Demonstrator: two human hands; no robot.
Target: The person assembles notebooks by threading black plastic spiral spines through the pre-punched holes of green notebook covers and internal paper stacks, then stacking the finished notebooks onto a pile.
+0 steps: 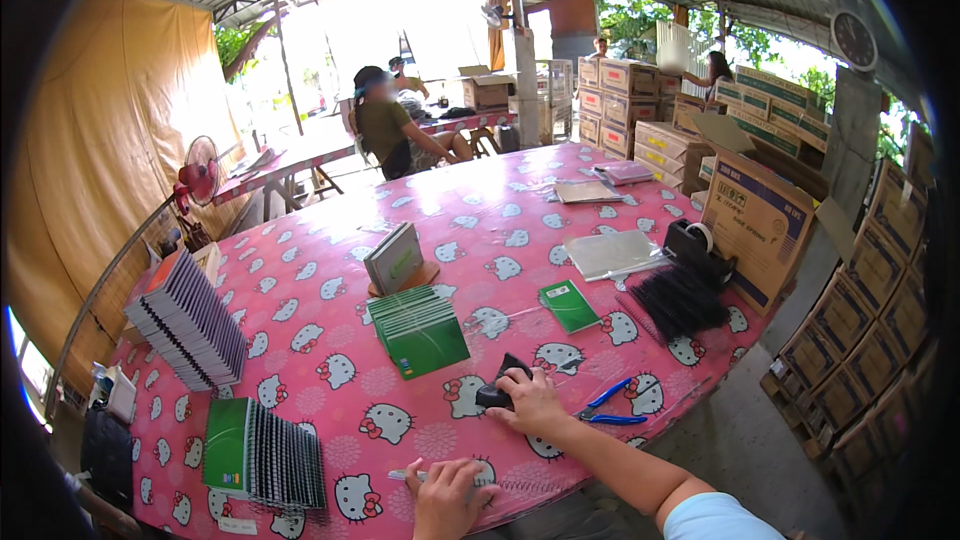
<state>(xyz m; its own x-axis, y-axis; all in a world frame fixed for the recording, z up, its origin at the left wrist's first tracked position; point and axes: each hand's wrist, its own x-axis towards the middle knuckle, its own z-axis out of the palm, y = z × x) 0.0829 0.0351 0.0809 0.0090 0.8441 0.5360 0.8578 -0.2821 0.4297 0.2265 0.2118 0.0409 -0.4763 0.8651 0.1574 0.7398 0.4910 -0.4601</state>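
My left hand [448, 498] is closed over a thin whitish piece at the near table edge. A spiral coil [535, 486] runs out from it to the right. The piece is mostly hidden under my fingers. My right hand [532, 402] grips a small black object [510, 368] on the table; its exact kind is unclear. Blue-handled pliers [610, 408] lie right of that hand. Beyond the hands are a fanned stack of green notebooks [422, 340] and a single green notebook [570, 306]. At near left stands a tall stack of green spiral notebooks [270, 455].
Another notebook stack [190, 325] stands at left, and a grey block on a wooden base [395, 258] behind the green notebooks. At right are a pile of black coils [675, 300], a tape dispenser [690, 240], clear plastic sheets [615, 255] and an open carton [755, 225]. A person [385, 125] sits beyond.
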